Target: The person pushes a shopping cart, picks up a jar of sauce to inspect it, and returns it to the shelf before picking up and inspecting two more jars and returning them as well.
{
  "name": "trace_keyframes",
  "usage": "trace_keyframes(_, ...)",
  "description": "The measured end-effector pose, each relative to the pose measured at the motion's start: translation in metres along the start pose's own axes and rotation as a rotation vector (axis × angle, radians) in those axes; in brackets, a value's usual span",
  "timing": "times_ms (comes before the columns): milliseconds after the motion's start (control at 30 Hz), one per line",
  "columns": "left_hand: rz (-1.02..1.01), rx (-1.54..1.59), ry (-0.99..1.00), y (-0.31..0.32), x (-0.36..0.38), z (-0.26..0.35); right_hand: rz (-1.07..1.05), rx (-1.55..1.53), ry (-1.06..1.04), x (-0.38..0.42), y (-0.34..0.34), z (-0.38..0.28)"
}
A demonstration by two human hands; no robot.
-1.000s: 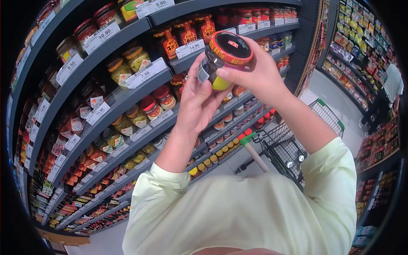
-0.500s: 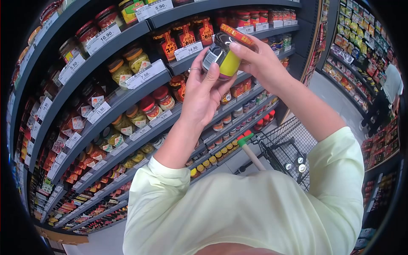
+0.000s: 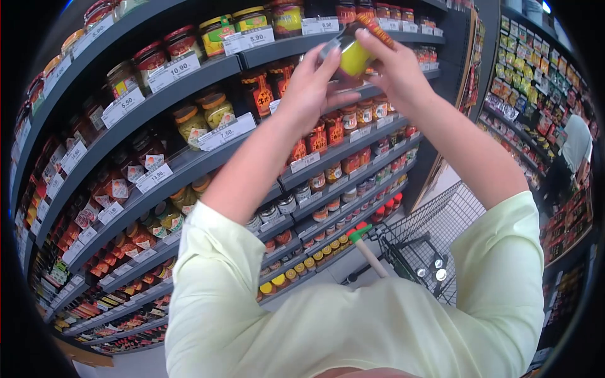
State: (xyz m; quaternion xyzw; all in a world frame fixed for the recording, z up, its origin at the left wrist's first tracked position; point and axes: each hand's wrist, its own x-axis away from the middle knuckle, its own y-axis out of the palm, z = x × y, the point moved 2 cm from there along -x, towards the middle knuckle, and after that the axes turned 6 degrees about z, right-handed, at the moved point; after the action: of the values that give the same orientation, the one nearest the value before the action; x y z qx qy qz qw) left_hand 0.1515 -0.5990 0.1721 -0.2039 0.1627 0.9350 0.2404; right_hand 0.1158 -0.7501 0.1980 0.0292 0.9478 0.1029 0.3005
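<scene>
A dark glass jar (image 3: 355, 60) with a yellow-green label and a red-orange patterned lid is tilted in front of the shelves, between both hands. My left hand (image 3: 309, 88) cups the jar's base end, thumb on its side and fingers beneath. My right hand (image 3: 396, 68) grips it near the lid, with the thumb across the lid's edge. Slight blur makes the label unreadable. Behind the hands stand jars with red-orange wrappers (image 3: 261, 97) on a shelf, partly covered by my left arm.
Curved grey shelves (image 3: 189, 160) packed with jars and price tags fill the left and middle. A wire shopping cart (image 3: 435, 233) with a green-ended handle stands at the lower right. A person (image 3: 570, 151) is by the far-right shelves.
Both hands have risen with the jar, which has turned a little so its barcode no longer shows clearly. The shelves have shifted in view, and the cart appears lower.
</scene>
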Motion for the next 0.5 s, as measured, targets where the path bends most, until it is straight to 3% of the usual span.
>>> trace_keyframes(67, 0.054, -0.348, 0.255, -0.008, -0.041, 0.009, 0.091, 0.021, -0.111, -0.040, -0.006, 0.007)
trace_keyframes(133, 0.158, -1.160, 0.708, -0.018, -0.063, 0.029, 0.189, 0.083, -0.217, -0.068, -0.005, 0.006)
trace_keyframes(167, 0.220, -1.418, 0.781, -0.017, -0.060, 0.032, 0.187, 0.086, -0.235, -0.083, -0.004, 0.006)
trace_keyframes(200, 0.213, -1.593, 0.717, -0.017, -0.059, 0.034, 0.235, 0.198, -0.317, -0.099, -0.005, 0.008)
trace_keyframes(300, 0.127, -1.756, 0.834, -0.036, -0.050, 0.020, 0.322, 0.318, -0.419, -0.119, 0.004, 0.005)
trace_keyframes(367, 0.136, -1.932, 1.117, -0.042, -0.034, 0.017, 0.381, 0.405, -0.496, -0.144, 0.002, 0.015)
trace_keyframes(467, 0.141, -1.991, 1.081, -0.056, -0.022, 0.025, 0.481, 0.641, -0.600, -0.173, 0.001, 0.028)
trace_keyframes(500, 0.156, -2.004, 1.064, -0.061, -0.019, 0.030, 0.441, 0.524, -0.576, -0.187, 0.001, 0.038)
